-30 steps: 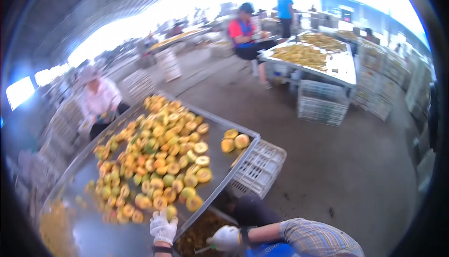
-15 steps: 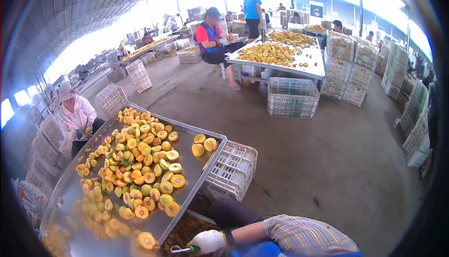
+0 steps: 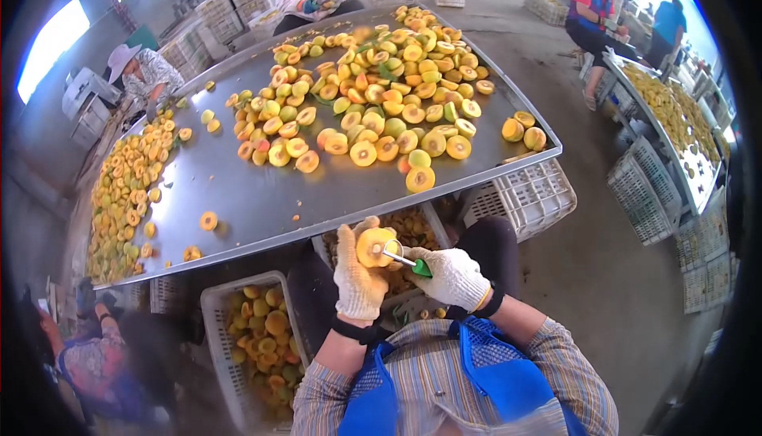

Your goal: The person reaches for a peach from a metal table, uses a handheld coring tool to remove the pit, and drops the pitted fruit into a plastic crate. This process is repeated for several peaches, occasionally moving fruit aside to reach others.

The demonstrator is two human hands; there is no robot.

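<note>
The left hand (image 3: 357,284), in a white knitted glove, was closed around a halved yellow fruit (image 3: 371,243), with the cut face turned up. The right hand (image 3: 456,279), gloved too, was closed around a thin metal tool with a green handle (image 3: 421,268), and its wire loop lay over the middle of this cut face. So the step in hand seemed to be work of the loop at the centre of the fruit. In my judgement, the next move called for a firm left hold and a small, controlled turn of the right wrist, because the loop could slip toward the left fingers. Beyond both hands stood a grey metal tabletop (image 3: 262,194), with a heap of yellow fruit halves (image 3: 401,111) on it. A white plastic crate (image 3: 209,309) with more fruit was at the left of the left hand.
</note>
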